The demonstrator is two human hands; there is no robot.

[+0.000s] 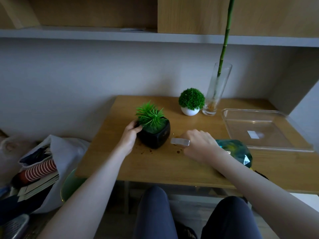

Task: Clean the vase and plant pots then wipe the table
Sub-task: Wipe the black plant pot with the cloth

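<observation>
Left hand (130, 133) curled against left wall of black square pot (155, 135), gripping it; pot upright on wooden table (155, 163), spiky green plant inside. Right hand (198, 144) wrapped round neck of teal spray bottle (236, 150), nozzle (179, 141) aimed at pot, at 3 o'clock from it. Brown specks on table around pot. White round pot (189, 111) at 1 o'clock; glass vase (215, 94) with green stalk just beside it. Clear tray (259, 128) at 2 o'clock from right hand.

My left hand (130, 133) on the glossy black ceramic-looking pot (155, 135), smooth wood-grain table (155, 163) under it, clear glass vase (215, 90) beyond it, clear glossy plastic tray (276, 118) right of it.
</observation>
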